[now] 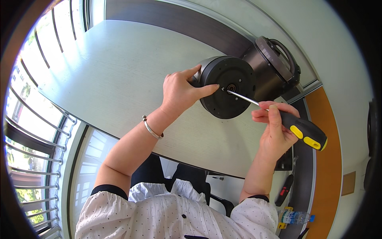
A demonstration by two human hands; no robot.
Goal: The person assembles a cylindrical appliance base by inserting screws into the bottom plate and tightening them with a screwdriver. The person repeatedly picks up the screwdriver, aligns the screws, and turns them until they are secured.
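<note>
An electric kettle (236, 106) lies on its side on the pale table, its round black base turned toward me. Small screws and a ring-shaped socket show at the middle of that base. My left hand (181, 89) steadies it, thumb pressed on the base and fingers around the side. In my right hand (275, 131) is a screwdriver (308, 132) with a black and yellow handle, held between thumb and fingers. Its thin metal shaft slants left, and the tip touches the base close to the central socket. Whether it sits in a screw, I cannot tell.
A brown electric pressure cooker (266, 67) stands right behind the kettle. The pale table (119, 63) stretches left toward a barred window (36, 159). At lower right lie a black and red tool (284, 190) and a clear plastic bottle (298, 217).
</note>
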